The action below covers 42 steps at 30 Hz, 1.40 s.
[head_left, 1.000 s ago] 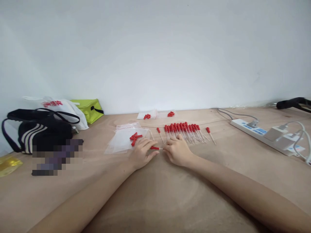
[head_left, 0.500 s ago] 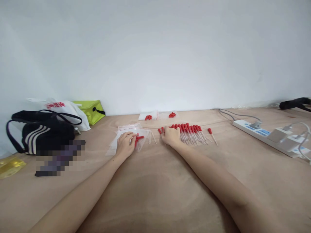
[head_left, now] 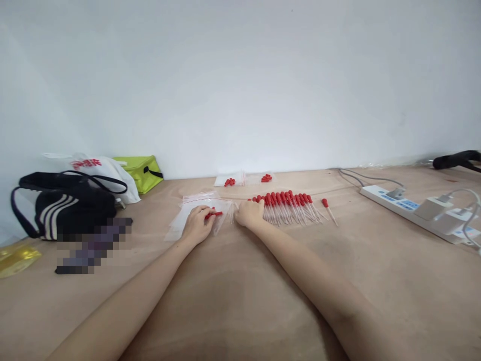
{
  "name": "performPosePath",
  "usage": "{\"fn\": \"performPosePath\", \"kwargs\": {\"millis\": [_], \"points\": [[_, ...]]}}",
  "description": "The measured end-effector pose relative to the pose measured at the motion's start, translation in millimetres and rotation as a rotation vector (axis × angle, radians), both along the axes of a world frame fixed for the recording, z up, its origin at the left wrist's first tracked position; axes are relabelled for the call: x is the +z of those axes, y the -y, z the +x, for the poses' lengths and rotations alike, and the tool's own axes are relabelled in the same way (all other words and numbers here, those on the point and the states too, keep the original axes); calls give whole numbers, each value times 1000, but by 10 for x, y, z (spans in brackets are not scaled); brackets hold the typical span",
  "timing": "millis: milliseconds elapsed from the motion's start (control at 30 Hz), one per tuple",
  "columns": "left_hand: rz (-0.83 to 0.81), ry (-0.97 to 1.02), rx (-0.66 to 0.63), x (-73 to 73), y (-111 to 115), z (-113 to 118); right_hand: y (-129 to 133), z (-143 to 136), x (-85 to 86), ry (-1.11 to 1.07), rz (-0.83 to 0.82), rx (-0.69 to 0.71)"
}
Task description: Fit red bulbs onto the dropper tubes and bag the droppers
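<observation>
Clear zip bags (head_left: 179,219) lie flat at centre-left, with red rubber bulbs (head_left: 215,214) on top of them. My left hand (head_left: 198,223) rests over the bags, its thumb and fingers closed at one of these bulbs. Just right of the bags are a few thin glass tubes (head_left: 231,214). Beside them is my right hand (head_left: 248,212), fingers curled down; what they pinch is hidden. A row of droppers (head_left: 289,206) with red bulbs and clear stems stretches rightward from it, partly covered by the hand. One separate dropper (head_left: 329,210) lies at the row's right.
Two small bags with red bulbs (head_left: 229,182) lie near the wall. At left are a black striped bag (head_left: 75,210), a white plastic bag (head_left: 126,183) and a lime-green bag (head_left: 139,173). A power strip (head_left: 398,205) with plugs and cables sits at right.
My right hand has moved left from the end of the dropper row towards the glass tubes. My left hand has shifted slightly, and the red bulbs by its fingers have changed position.
</observation>
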<state>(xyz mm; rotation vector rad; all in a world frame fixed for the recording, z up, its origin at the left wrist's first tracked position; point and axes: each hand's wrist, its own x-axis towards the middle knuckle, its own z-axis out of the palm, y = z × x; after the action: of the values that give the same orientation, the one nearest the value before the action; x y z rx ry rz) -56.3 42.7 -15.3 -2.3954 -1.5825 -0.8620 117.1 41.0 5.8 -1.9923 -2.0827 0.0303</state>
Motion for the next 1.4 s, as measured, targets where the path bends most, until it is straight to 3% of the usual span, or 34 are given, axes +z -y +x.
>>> {"fn": "performPosePath", "kwargs": {"millis": [200, 367, 567, 733, 933, 1400], "points": [[27, -112, 42, -35, -53, 57, 27, -32, -12, 35, 10, 29], [14, -63, 76, -18, -53, 81, 239, 176, -89, 33, 268, 62], [110, 12, -55, 62, 0, 106, 538, 765, -276, -48, 436, 210], [165, 96, -257, 109, 237, 298, 688, 1119, -343, -144, 484, 305], [1, 93, -473, 27, 525, 574, 772, 1018, -285, -92, 475, 421], [-80, 225, -493, 77, 586, 646, 743, 931, -286, -126, 417, 560]]}}
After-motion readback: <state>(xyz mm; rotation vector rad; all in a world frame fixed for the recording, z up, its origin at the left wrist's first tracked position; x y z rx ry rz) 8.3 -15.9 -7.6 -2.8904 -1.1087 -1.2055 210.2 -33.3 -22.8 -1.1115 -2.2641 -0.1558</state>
